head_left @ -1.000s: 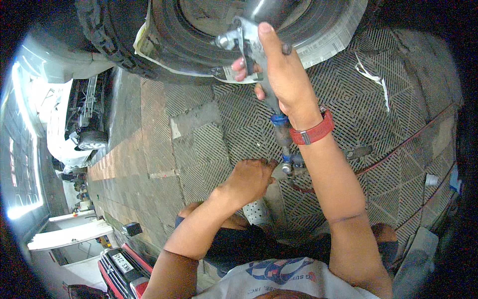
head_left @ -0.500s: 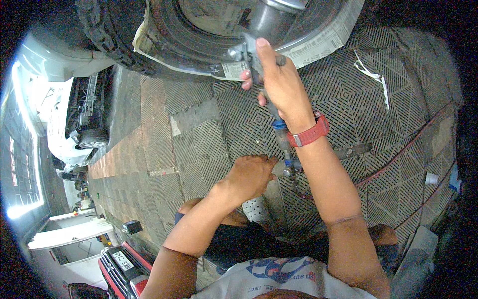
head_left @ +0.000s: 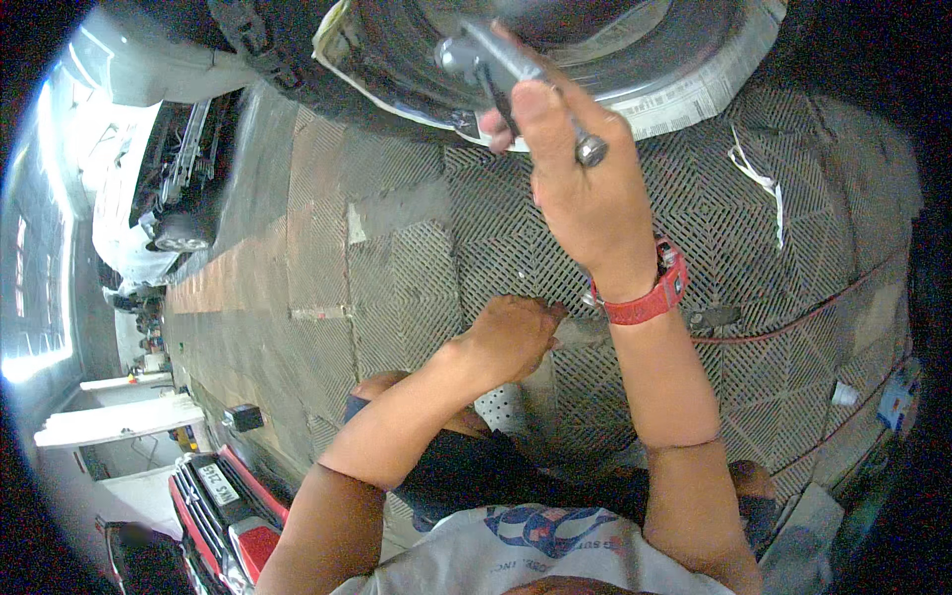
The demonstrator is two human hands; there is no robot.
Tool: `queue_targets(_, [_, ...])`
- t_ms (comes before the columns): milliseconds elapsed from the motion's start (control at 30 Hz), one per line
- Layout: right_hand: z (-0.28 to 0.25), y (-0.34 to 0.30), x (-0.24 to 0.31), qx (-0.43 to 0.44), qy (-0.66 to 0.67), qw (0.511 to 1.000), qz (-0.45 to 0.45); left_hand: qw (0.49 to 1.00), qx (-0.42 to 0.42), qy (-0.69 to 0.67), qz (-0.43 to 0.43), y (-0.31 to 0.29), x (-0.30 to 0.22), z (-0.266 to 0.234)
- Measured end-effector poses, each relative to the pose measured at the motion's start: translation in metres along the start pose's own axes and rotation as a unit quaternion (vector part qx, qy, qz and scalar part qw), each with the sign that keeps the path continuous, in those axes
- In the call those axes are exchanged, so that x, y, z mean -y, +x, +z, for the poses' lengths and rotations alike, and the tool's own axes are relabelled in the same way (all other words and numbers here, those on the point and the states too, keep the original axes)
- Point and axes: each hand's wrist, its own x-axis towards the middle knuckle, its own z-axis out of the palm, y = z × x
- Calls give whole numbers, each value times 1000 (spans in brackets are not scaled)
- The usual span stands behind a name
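Count, quick: 2 hands – right hand (head_left: 580, 193) up top, left hand (head_left: 511, 337) low. 1 metal wrench (head_left: 516, 84), in right hand. 1 tyre (head_left: 555, 59) w/ 1 paper sheet (head_left: 694, 94) at its edge. 1 red wristband (head_left: 645, 293). 1 white strip (head_left: 754, 178) on floor mat. 1 red hose (head_left: 793, 322). 1 white cup (head_left: 845, 395). 1 red car (head_left: 223, 506), 1 white car (head_left: 139, 198).

Floor (head_left: 397, 268) was grey interlocking grid tiles in diagonal patterns, with a reddish-brown tiled strip (head_left: 248, 288) running toward the left. A red hose (head_left: 793, 322) lay across the tiles at right. Strong daylight entered through an opening (head_left: 30, 297) at far left. White car (head_left: 149, 208) stood beyond; red vehicle front (head_left: 223, 506) at lower left.
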Motion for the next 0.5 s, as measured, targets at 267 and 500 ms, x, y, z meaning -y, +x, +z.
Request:
queue_targets(267, [11, -21, -28, 68, -158, 985, -17, 1000, 11, 21, -5, -1, -5, -6])
queue_targets(500, [9, -4, -17, 37, -73, 996, -19, 1000, -1, 0, -1, -2, -3, -2])
